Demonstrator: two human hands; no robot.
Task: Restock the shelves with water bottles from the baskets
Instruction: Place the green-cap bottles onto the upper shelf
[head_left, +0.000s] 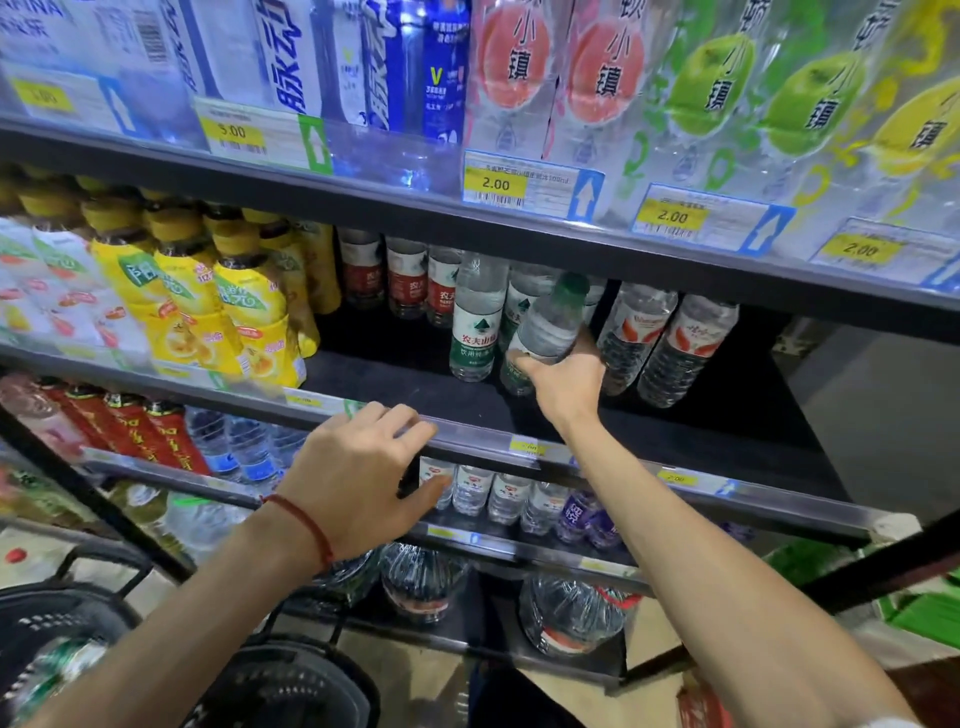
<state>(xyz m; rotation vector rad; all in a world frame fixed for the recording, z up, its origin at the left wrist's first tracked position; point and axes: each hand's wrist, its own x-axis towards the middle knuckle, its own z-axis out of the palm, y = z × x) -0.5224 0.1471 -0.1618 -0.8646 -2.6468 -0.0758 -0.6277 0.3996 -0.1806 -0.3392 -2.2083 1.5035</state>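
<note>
Yellow-capped juice bottles (244, 306) crowd the frame's left, red-labelled drinks (161, 436) stand lower left, yellow price tags (496, 183) line the upper right

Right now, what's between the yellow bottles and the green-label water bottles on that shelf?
Bare dark shelf in front, red-label bottles at the back, per the head view.

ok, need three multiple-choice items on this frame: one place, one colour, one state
1. Where is the bottle that the right hand holds?
A) top shelf
B) over the middle shelf, beside the green-label bottles
C) in a basket

2. What colour is its cap?
A) red
B) yellow
C) green

3. How is the left hand?
A) open, at the shelf edge
B) gripping a bottle
C) out of view

Key: 1 B, it is held tilted next to the standing green-label ones; 2 C, the cap shows green; 3 A, its fingers are spread and hold nothing.
</note>
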